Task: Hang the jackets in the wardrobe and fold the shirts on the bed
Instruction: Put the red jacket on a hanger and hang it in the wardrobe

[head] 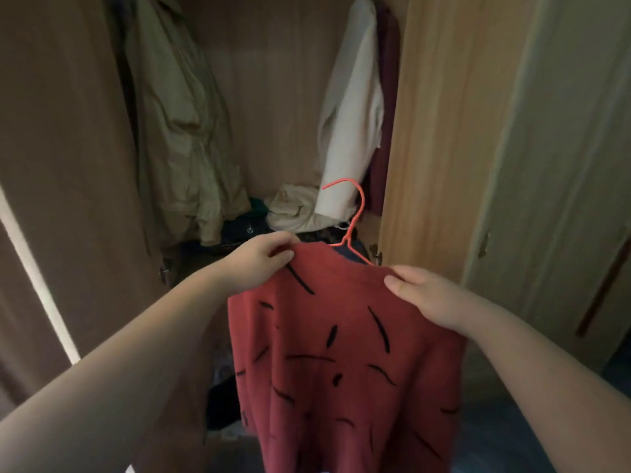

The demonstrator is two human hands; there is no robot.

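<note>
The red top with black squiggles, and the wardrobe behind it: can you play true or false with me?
1. Both hands hold the red top along its top edge. True: left hand and right hand each grip it.
2. The hanger is blue. False: it is orange-pink.
3. The hanger's hook is on a rail. False: it sticks up free, in front of the wardrobe.
4. A beige jacket hangs on the wardrobe's left side. True.
5. The wardrobe floor is bare. False: clothes lie heaped there.
</note>
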